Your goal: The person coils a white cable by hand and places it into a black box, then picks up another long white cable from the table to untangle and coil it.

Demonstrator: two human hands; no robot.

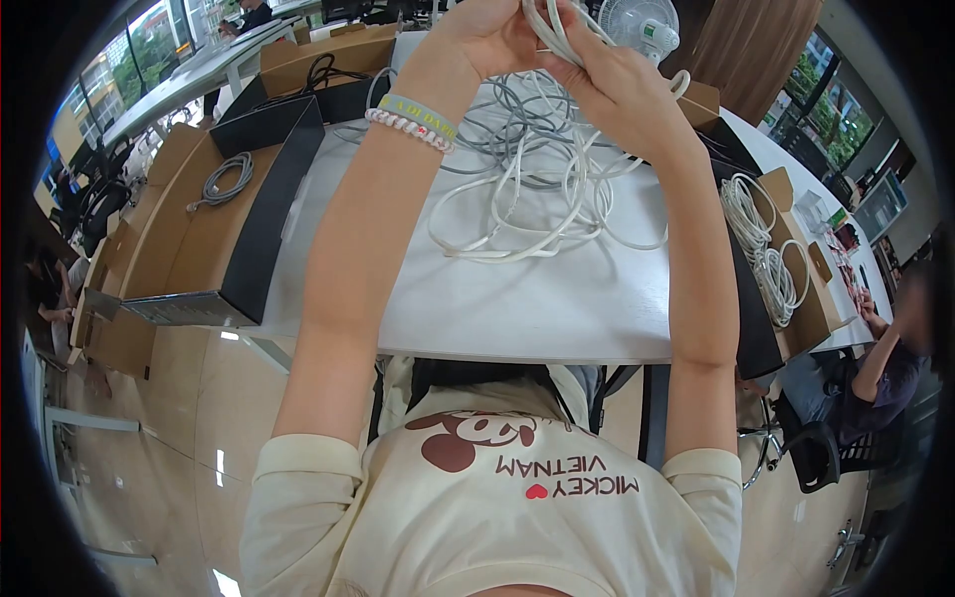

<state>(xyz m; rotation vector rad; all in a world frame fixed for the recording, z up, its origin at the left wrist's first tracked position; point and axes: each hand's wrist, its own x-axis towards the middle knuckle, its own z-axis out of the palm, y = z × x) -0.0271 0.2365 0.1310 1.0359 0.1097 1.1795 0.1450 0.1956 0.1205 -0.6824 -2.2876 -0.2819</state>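
Both hands are raised close together at the top of the head view. My left hand [494, 38], on the arm with two bracelets, has its fingers closed on a white cable [557, 38]. My right hand [625, 88] is wrapped round the same cable, and a loop of it sticks out beside the hand. The upper fingertips are cut off by the frame edge. Below and behind the hands, a loose tangle of white and grey cables [512, 189] lies on the white table [448, 318]. Part of the tangle is hidden by my right hand.
An open box [261, 214] at left holds a coiled grey cable [228, 180]. Behind it, another box [328, 55] contains black cables. At right, a box [821, 298] holds white cable coils [761, 234]. A small fan [642, 22] stands behind; a person [880, 368] sits at right.
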